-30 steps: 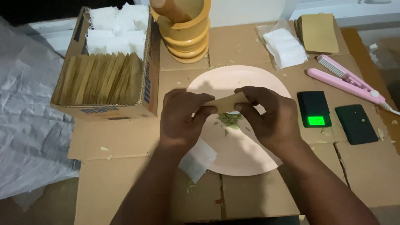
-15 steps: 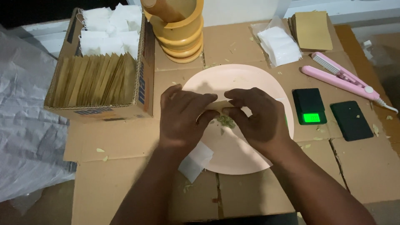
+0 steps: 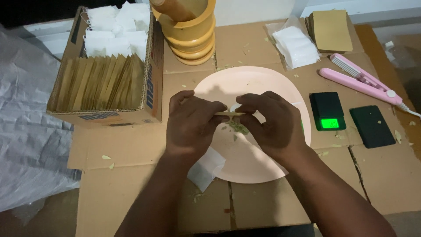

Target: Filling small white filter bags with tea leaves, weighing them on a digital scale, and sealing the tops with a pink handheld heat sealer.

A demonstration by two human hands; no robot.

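Hands: left hand [image 3: 193,125] and right hand [image 3: 272,123] meet over the middle of the pink plate [image 3: 258,166], fingertips of both pinched on one small tan paper packet [image 3: 230,113].
Packet: held level just above the plate, a hand on each end.
Herbs: little green heap [image 3: 237,127] on the plate, right under the packet.
White sachet [image 3: 205,169]: on the plate's near-left rim, partly under the left wrist.
Cardboard box [image 3: 105,83]: left of the plate, filled with tan and white packets.
Wooden mortar [image 3: 189,30]: beyond the plate.
Scale [image 3: 328,112]: just right of the plate, green display lit.
Pink sealer [image 3: 362,81]: right of the plate, beyond the scale.
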